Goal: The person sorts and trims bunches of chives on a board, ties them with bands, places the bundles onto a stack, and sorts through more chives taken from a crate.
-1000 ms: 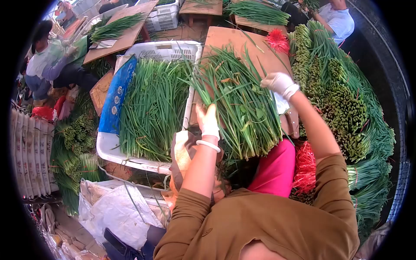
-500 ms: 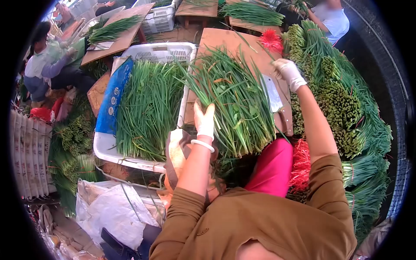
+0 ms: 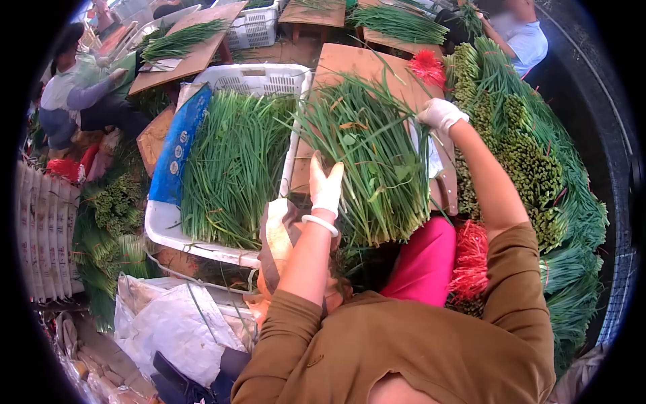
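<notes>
A thick pile of long green garlic chives lies on a wooden board, pale cut ends towards me. My left hand, in a white glove, rests at the pile's left edge with thumb and fingers apart. Above the board's right side, my gloved right hand is closed, and a thin chive leaf runs from its fingertips to the upper left. Partly under that hand lies a cleaver, its wooden handle towards me. More chives fill a white crate on the left.
Bundled chives are stacked along the right. Red ties lie on the board's far corner and beside my right leg. A blue sheet lines the crate's left side. People sit at other boards, far left and far right.
My right hand has come slightly down and left, over the cleaver. My left hand has shifted a little right, with its fingers more spread. The view has moved slightly.
</notes>
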Tool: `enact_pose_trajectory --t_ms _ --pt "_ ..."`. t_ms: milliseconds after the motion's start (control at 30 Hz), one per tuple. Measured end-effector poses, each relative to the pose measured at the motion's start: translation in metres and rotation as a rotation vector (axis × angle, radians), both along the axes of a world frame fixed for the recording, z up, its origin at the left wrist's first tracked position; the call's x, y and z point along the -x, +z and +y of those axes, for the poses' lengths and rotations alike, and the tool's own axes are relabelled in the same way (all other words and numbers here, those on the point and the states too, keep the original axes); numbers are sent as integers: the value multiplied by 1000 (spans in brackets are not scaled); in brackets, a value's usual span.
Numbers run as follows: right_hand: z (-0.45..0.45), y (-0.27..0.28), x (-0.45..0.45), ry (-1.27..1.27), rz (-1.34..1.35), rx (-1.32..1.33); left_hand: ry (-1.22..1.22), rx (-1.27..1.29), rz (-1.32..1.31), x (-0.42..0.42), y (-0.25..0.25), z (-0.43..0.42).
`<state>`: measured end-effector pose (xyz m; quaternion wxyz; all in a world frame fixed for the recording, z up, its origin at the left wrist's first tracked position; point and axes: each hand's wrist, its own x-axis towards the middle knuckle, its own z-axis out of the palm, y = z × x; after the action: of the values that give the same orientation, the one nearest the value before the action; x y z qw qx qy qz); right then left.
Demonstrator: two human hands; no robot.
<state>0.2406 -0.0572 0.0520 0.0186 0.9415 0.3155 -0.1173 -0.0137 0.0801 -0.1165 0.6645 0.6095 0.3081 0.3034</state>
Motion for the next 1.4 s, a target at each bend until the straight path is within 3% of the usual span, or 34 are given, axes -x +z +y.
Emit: enact_pose_trajectory --t_ms 67,100,167,200,300,333,367,433,467,533,567,600,767,833,867,933,967,1033,1067,1133,1167,1200,1233,1300,1333,1400 --pt "-19 9 0 66 220 -118 -5 -5 22 -5 -20 4" --pt "-23 13 5 -74 308 -172 8 17 12 -4 -20 4" --pt "-34 31 11 52 246 -226 44 64 -9 -1 -19 4" --pt "-36 40 23 -172 336 -367 19 101 -63 0 -20 7" --pt "-53 54 31 -226 410 -594 47 213 -82 4 -18 9" --pt "-58 55 30 227 223 -388 49 221 -71 6 -14 8" --pt "-66 55 33 -26 256 -313 50 199 -61 8 -10 8" --pt "-69 70 39 188 174 -486 46 154 -38 10 -3 6" --pt "-71 90 47 -72 357 -730 52 155 -38 10 -1 5" --pt "-77 82 38 -146 401 -910 73 135 -65 8 -12 4" --pt "-81 77 36 -197 362 -795 77 116 -81 6 -15 4" --pt "-82 83 38 -17 215 -424 63 119 -79 7 -10 6" --pt "-94 113 71 -162 545 -1299 109 188 -69 16 10 4" --pt "-108 122 78 356 344 -492 125 205 -44 10 -3 9" --pt "-111 98 89 718 270 -313 130 183 -28 9 -10 11" --pt "-110 83 152 821 396 179 155 222 -36 8 -12 12" --pt "-99 93 188 552 592 466 170 242 -40 8 -13 12" --pt "-82 79 203 560 275 601 92 272 -105 9 -14 15" --pt "-77 69 204 563 112 660 -6 284 -124 12 -9 16" --pt "-59 47 172 644 57 25 18 56 -3 11 3 5" --pt "-39 53 166 478 187 -26 -20 -41 70 15 11 0" --pt "-24 32 147 480 136 -72 -113 -104 178 18 24 0" --pt "-10 21 138 454 86 -50 -139 -232 205 12 -4 4" --pt "17 -7 123 460 170 15 -26 69 -99 -3 -38 13" --pt "27 -24 122 473 143 -75 -10 456 -112 9 -9 14" --pt "41 -46 123 462 80 -160 299 799 -404 6 -1 23"
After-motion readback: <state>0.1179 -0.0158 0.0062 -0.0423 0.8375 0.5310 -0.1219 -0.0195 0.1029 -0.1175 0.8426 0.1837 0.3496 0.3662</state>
